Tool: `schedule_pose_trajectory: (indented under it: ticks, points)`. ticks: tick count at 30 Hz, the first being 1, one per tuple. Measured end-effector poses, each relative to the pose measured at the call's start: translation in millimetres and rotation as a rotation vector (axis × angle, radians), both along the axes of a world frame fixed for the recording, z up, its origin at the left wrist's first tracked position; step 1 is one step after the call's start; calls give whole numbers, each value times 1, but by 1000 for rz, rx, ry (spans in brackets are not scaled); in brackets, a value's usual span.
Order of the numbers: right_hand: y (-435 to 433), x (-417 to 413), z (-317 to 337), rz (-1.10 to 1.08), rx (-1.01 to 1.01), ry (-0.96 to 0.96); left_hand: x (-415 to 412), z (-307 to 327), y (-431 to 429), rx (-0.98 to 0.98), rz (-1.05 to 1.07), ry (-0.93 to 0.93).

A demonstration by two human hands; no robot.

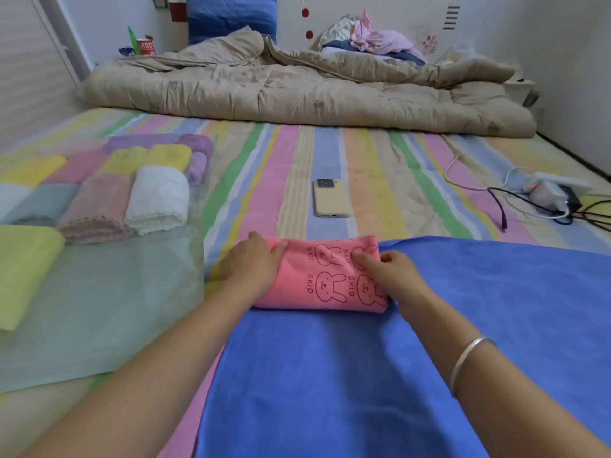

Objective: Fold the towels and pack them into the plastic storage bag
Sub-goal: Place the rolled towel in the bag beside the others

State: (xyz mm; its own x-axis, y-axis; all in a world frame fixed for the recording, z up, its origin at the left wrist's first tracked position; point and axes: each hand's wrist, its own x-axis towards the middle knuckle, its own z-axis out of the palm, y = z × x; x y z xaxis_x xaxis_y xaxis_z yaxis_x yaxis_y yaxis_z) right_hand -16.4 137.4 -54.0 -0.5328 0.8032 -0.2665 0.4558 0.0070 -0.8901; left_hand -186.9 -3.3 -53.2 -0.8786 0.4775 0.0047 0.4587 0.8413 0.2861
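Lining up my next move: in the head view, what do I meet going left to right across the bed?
lime towel → white towel → left hand → pink towel → right hand → power strip

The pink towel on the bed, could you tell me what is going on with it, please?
A person is folding towels on a bed. The left hand and right hand hold the two ends of the folded pink towel, thumbs on top; it lies at the far edge of a spread blue towel. To the left, the plastic storage bag already holds several rolled towels. The pink one is not yet packed.
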Motion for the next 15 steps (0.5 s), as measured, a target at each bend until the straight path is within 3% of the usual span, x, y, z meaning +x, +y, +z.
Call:
schedule_pose_trajectory:
  ticks: [2,4,6,8,10,12,15]
  points:
    - [-14,4,15,-9,88,175,11,22,-6,-29,-55,152]
    - [-32,11,36,105,162,341,12,44,-13,63,-295,155]
    - [-48,18,61,292,211,458,12,72,-25,78,-613,-70]
    - [-63,25,87,468,260,498,17,99,-43,-28,-764,-318]
    - [-76,32,110,609,285,494,22,119,-66,-9,-850,-433]
    - [-88,35,128,719,284,484,30,129,-91,113,-890,-423]
    - [-103,31,144,775,221,435,42,125,-131,296,-822,-548]
